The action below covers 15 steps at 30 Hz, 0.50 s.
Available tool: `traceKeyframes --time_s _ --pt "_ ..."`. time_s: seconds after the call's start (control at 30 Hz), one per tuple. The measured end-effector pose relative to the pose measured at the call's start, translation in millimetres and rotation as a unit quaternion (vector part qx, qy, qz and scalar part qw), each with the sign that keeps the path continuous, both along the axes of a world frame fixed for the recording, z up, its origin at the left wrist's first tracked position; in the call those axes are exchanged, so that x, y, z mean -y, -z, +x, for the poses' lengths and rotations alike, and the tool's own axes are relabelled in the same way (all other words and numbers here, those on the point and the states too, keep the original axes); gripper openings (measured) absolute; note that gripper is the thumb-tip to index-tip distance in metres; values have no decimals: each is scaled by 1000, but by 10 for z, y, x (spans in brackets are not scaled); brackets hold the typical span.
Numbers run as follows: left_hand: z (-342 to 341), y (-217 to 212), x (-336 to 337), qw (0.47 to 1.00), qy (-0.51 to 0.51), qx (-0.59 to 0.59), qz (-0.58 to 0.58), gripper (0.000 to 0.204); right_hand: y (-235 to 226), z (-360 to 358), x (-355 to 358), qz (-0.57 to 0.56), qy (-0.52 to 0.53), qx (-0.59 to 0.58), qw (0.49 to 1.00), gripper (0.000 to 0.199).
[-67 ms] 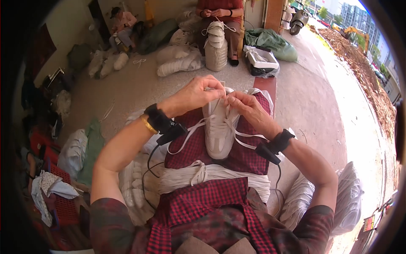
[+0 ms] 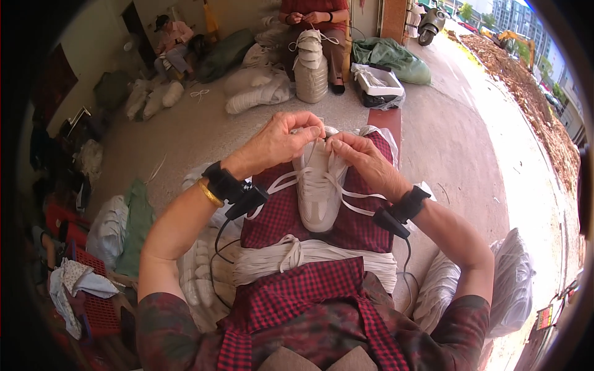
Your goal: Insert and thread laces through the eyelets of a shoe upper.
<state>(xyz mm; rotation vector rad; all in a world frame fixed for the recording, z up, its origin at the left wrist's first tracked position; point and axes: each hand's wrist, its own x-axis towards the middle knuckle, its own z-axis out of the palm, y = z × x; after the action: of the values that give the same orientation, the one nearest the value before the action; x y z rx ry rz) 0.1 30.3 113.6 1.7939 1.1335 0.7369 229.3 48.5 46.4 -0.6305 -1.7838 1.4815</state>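
Note:
A beige-white sneaker [image 2: 319, 201] rests on my lap, its toe toward me and its opening at the far end. My left hand [image 2: 278, 141] is closed in a pinch on a shoelace [image 2: 314, 149] above the shoe's tongue. My right hand [image 2: 366, 162] pinches the right eyelet edge near the top of the shoe; whether lace is also between those fingers is hidden. Loose lace ends loop out to both sides over the red-and-black checked apron [image 2: 362, 216]. A thick bundle of white laces [image 2: 315, 258] lies across my lap, nearer my body.
Wrapped stacks of shoe parts [image 2: 504, 284] stand at my right, and a red basket [image 2: 99, 309] with cloth at my left. Ahead, a seated person [image 2: 315, 18] works behind a shoe stack [image 2: 311, 77], beside a white-lined box [image 2: 378, 83]. Another person [image 2: 174, 43] sits far left.
My left fingertips have drawn slightly left, away from my right fingertips, so the tongue shows more between them. My right hand still grips the shoe's edge. The whole view has shifted a little.

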Motion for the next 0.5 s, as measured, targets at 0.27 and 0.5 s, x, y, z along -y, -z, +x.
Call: traceKeyframes --time_s 0.27,0.5 --pt "270 397 133 993 -50 68 -76 22 2 -7 -20 -9 -7 -33 999 32" --pt "85 454 100 953 -120 254 -110 14 0 -15 20 58 38 34 997 25"
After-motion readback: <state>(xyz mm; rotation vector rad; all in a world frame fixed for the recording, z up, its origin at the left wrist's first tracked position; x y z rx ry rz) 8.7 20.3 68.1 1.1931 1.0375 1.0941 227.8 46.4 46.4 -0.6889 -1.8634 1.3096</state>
